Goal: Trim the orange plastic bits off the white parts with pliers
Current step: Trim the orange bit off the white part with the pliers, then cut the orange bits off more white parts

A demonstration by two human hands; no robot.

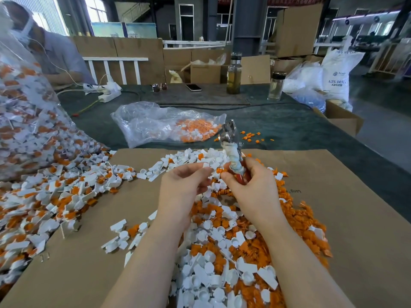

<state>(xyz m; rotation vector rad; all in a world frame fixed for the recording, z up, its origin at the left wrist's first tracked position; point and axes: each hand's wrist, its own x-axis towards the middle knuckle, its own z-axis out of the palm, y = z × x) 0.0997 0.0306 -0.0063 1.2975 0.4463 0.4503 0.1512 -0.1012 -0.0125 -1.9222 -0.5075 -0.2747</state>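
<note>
My left hand [184, 185] pinches a small white part [211, 166] at its fingertips, above a heap of white parts and orange bits [233, 241]. My right hand [249, 185] grips the pliers [231, 150] by their red handles. The metal jaws, wrapped in pale tape, point up and away. The right thumb and forefinger also touch an orange bit [222, 170] beside the white part. The pliers' jaws are not on the part.
A brown cardboard sheet [355, 218] covers the table in front of me. Untrimmed white-and-orange parts [44, 196] spill from a large clear bag [26, 121] on the left. A smaller clear bag [164, 125] lies beyond. Two bottles [234, 74], a phone [193, 87] and another person [44, 45] are farther back.
</note>
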